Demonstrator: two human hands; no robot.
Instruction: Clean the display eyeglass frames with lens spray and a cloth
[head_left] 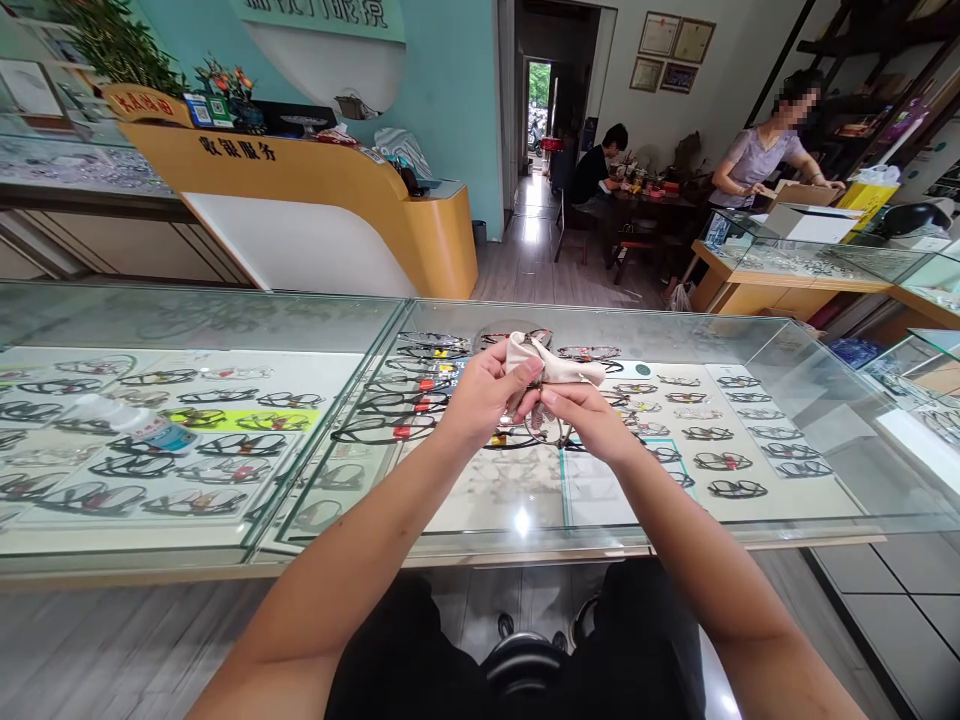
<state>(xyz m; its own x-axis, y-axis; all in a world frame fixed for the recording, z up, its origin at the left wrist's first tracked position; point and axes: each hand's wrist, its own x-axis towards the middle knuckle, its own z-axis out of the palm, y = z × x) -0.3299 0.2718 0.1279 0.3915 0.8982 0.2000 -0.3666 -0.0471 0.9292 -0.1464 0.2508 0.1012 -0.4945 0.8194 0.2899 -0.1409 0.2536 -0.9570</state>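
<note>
Above the glass counter, my two hands are close together around a pale cloth and a pair of eyeglasses. My left hand (487, 388) is closed, pinching the bunched cloth (577, 370) with thumb and fingers over part of the glasses. My right hand (583, 412) is closed on the thin frame of the eyeglasses (541, 422), with cloth lying over its fingers. Most of the frame is hidden by the cloth and fingers. Under the hands, rows of eyeglass frames (390, 430) lie on view at the counter.
A white and blue bottle (146, 425) is on the left counter section. The glass display counter (480, 545) spans the front. Beyond it are a curved cash desk (315, 190), a seated person (596, 180) and another person (765, 160) handling a cardboard box (806, 193).
</note>
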